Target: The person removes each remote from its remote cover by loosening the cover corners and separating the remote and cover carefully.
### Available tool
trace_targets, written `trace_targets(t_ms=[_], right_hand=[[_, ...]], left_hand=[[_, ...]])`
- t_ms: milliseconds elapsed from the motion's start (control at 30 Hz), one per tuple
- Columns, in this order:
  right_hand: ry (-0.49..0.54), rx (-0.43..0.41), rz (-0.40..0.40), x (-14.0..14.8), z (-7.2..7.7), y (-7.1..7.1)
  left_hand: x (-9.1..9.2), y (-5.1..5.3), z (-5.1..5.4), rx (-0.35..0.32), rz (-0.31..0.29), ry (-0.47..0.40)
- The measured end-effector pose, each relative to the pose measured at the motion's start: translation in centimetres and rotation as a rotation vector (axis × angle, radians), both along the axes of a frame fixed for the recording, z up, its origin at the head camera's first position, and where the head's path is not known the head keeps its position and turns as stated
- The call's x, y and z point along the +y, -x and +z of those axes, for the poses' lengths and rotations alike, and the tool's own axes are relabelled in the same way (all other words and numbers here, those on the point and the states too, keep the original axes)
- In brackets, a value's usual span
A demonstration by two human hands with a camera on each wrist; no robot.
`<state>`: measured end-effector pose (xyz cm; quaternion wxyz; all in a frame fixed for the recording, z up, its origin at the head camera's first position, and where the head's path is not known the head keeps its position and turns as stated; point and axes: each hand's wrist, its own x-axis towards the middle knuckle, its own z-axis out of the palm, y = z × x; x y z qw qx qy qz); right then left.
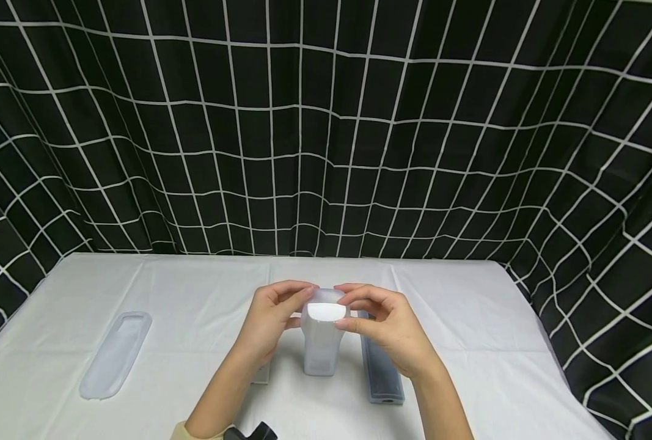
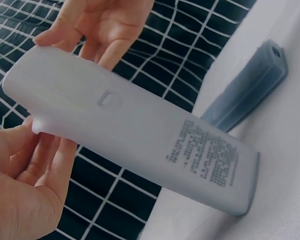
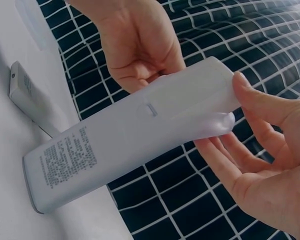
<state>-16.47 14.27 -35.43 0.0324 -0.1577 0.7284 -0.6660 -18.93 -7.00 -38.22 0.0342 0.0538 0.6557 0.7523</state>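
A white remote control (image 1: 326,312) stands upright, its lower part inside a translucent silicone sleeve (image 1: 320,360) whose bottom end meets the table. Printed text and a battery-cover mark show on the back of the remote control (image 2: 135,120) in the left wrist view. My left hand (image 1: 267,318) pinches the sleeve's upper edge on the left side. On the opposite side, my right hand (image 1: 388,321) holds the top, thumb on the remote's end and fingers at the sleeve's rim. In the right wrist view, the sleeve's edge (image 3: 220,125) bulges away from the remote near the right fingers.
Another translucent sleeve (image 1: 115,355) lies flat at the left of the white-clothed table (image 1: 194,318). A dark remote in a bluish cover (image 1: 383,373) lies beneath my right hand. Beside my left wrist is a small white remote (image 3: 30,92). A black grid-patterned curtain (image 1: 326,134) hangs behind.
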Motion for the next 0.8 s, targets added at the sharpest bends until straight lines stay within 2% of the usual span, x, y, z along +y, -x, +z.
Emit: trace_targets(t_ms=[200,300,567,700,800], right_hand=[[-0.001,0.01,-0.008,0.2,0.0,-0.1],[-0.009,0.015,-0.012,0.3,-0.1,0.0],[-0.008,0.013,-0.005,0.8,-0.4,0.3],[0.014,0.01,0.012,1.0,-0.4,0.4],[0.025,0.003,0.019,0.9,-0.5,0.5]], left_hand=[[0.0,0.1,-0.1,-0.003,-0.022,0.011],[-0.3,0.2,0.0,-0.002,-0.075,0.028],[-1.6,0.5,0.1,0.039,-0.279,0.058],[-2.0,0.5,0.1,0.058,-0.332,0.065],[-2.3,0.4,0.1,0.068,-0.347,0.07]])
